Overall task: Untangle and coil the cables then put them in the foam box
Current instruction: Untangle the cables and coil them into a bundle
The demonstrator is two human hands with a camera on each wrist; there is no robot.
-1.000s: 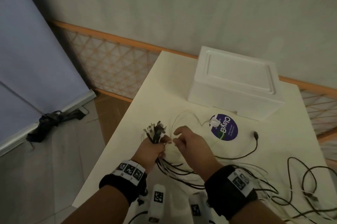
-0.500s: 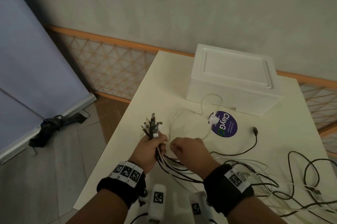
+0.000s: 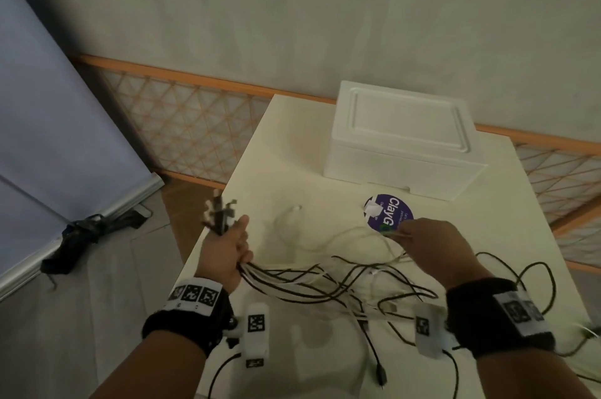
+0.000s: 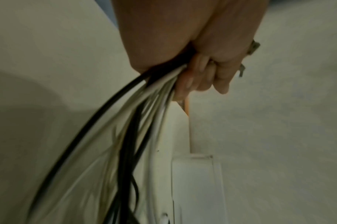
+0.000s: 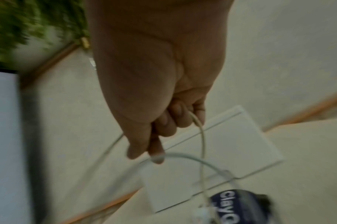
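Note:
My left hand (image 3: 229,247) grips a bundle of black and white cables (image 3: 309,278) near their plug ends (image 3: 219,213), which stick up above my fist; the left wrist view shows my fingers (image 4: 208,75) curled round that bundle (image 4: 144,121). My right hand (image 3: 432,242) pinches a thin white cable (image 3: 328,236) over the purple sticker (image 3: 392,211); in the right wrist view that cable (image 5: 201,136) runs between my fingertips. The cables fan out across the table between both hands. The closed white foam box (image 3: 403,138) stands at the back of the table.
More black cable loops (image 3: 533,271) lie tangled at the table's right. The white table (image 3: 292,145) ends close to my left hand, with floor beyond. A blue panel (image 3: 48,106) and orange lattice fence (image 3: 182,125) stand to the left.
My hands have moved apart: the right hand has pulled the white cable rightward to the purple sticker, while the left has shifted left with the bundle. The cables between them are stretched out.

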